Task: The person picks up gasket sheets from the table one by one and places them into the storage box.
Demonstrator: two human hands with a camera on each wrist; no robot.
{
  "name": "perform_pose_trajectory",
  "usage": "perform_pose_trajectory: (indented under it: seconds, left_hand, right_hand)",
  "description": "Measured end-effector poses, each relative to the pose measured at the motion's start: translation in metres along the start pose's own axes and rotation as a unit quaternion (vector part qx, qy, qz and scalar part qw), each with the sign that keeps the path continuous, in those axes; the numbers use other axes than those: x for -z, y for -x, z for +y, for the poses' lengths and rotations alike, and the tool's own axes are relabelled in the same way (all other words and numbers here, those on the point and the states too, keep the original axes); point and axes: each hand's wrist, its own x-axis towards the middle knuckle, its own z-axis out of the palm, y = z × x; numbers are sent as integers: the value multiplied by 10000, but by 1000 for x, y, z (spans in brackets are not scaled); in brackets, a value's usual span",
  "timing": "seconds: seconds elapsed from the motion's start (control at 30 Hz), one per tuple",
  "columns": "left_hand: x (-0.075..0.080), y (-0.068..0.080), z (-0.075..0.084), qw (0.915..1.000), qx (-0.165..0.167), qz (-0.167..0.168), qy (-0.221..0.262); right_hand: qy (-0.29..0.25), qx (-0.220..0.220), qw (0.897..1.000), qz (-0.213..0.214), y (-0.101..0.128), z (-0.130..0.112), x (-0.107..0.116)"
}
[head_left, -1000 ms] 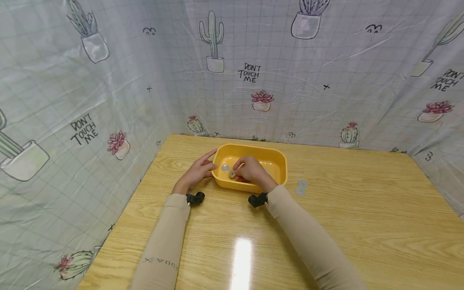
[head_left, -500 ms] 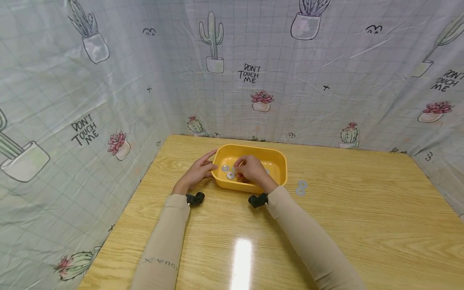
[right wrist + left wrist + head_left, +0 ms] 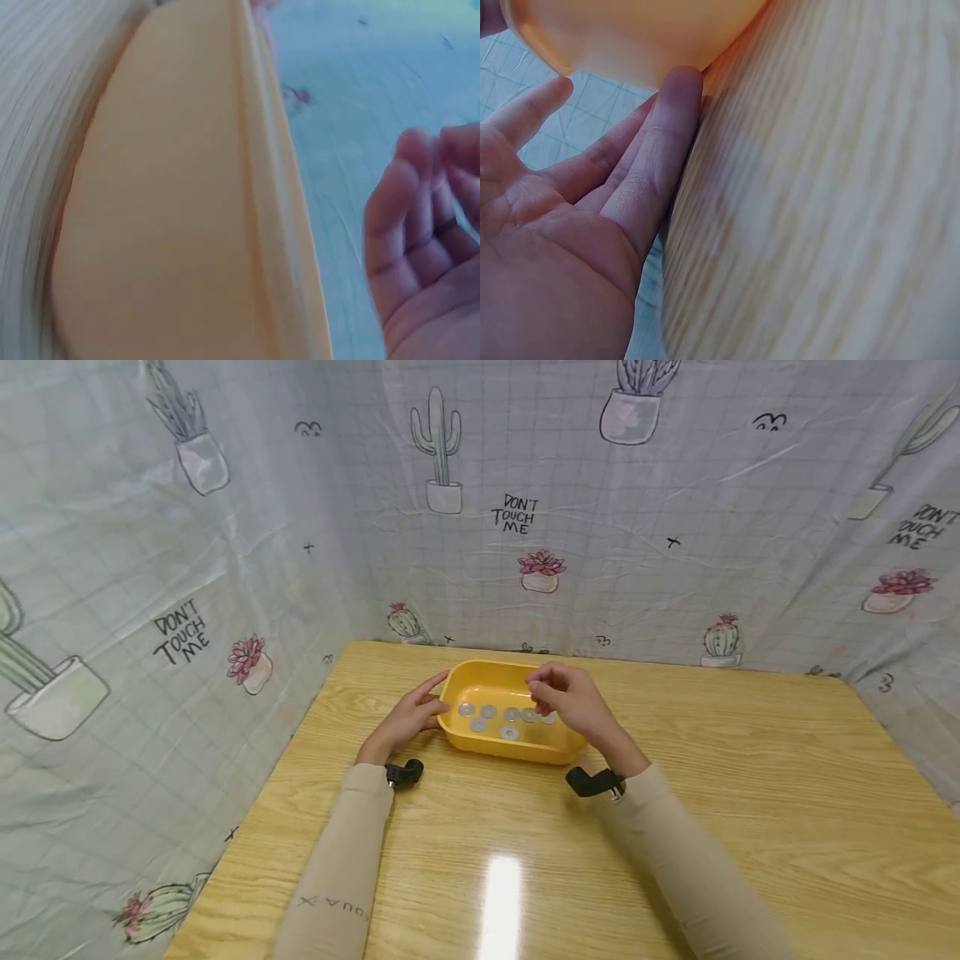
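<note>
Cactus-printed sheeting [image 3: 225,527] hung behind the pale wooden table [image 3: 750,827], where a yellow plastic tub [image 3: 501,745] sat near the far edge with several flat silver metal washers [image 3: 509,732] lying inside. The person's left hand [image 3: 408,717] rested against the tub's left end, fingers straight. The right hand [image 3: 573,703] hovered over the tub's right side, fingers loosely curled, holding nothing I could see.

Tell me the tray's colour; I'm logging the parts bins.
Yellow-orange. The tray shows best in the head view, with silver washers inside.
</note>
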Motion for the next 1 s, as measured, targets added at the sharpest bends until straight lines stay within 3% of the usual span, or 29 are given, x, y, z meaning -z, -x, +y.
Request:
perform_pose_trajectory:
  seconds: [0.2,0.33,0.47,0.7,1.0]
  left_hand:
    - [-2,1,0,10000,31,26,-9]
    - [-3,1,-1,9999,72,105,3]
    - [-4,3,-1,9999,70,117,-25]
    - [-4,2,0,9999,33,109,-49]
    - [-2,3,3,9999,120,73,-66]
  right_hand:
    - [-699,47,9961,534,38,16,58]
    - [-317,-316,9954,846,52,28,92]
    - [375,-726,9927,887,61,36,116]
    - [1387,-1088,9841,204,68,50,134]
    - [2459,-889,9625,-715,65,68,130]
